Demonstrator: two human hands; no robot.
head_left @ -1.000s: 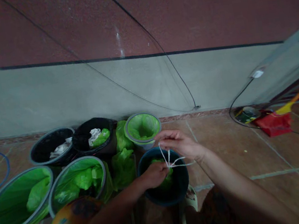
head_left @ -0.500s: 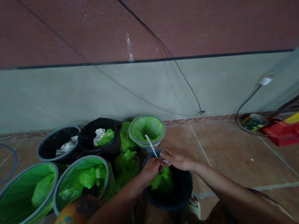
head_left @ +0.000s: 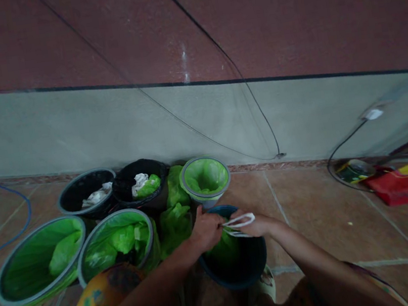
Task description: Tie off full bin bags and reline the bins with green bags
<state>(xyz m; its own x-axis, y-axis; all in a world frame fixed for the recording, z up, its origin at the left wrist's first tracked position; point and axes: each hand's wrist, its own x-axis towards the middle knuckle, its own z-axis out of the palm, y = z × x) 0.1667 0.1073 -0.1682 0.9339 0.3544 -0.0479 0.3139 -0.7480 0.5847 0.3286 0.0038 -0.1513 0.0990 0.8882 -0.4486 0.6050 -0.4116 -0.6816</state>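
Here, a white drawstring (head_left: 251,216) is pinched by the left hand (head_left: 208,228); for the right hand (head_left: 259,225), finger closure cannot be told. The green bag (head_left: 224,252) is contained in a blue bin (head_left: 262,262) on brown tiles (head_left: 315,208), near a maroon-and-grey wall (head_left: 298,118).

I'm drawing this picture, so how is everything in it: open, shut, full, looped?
White ties: in loops, knot not visible
Left hand: closed on the ties
Right hand: at the ties, grip unclear
Blue bin: upright, open
Green bag: inside that bin
Small bin: open, green-lined
Two front bins: open, green-lined, partly filled
Two back bins: open, black-lined, partly filled
Blue hose or cord: curved
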